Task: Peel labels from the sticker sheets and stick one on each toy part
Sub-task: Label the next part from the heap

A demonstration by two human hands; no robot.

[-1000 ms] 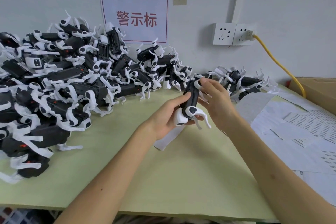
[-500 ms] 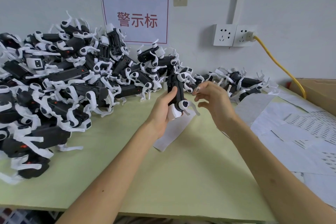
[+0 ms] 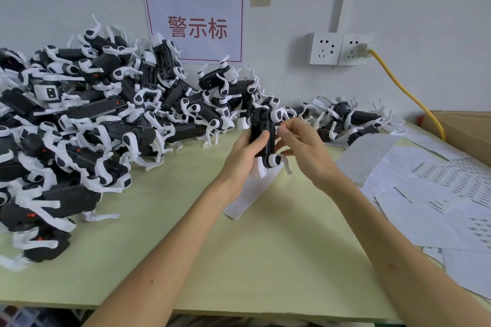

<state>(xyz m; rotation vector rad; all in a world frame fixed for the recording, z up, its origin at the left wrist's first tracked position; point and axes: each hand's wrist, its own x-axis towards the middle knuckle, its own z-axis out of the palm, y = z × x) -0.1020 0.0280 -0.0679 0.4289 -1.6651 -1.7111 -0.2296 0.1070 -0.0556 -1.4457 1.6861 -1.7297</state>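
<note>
While the left hand (image 3: 241, 159) grips the toy part (image 3: 261, 133), long axis pointing up toward the wall, the right hand (image 3: 305, 151) pinches a small label (image 3: 278, 129) just beside it. The label's print is unreadable.

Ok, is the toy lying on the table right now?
No, the left hand grips the toy above the table, and the right hand pinches a small label beside it.

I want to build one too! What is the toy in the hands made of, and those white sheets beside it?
The toy in the left hand looks like moulded plastic: matt black body, smooth white legs with a soft shine and stiff curved shapes. The sheets look like thin matt paper: flat, overlapping, printed with rows of small labels.
</note>
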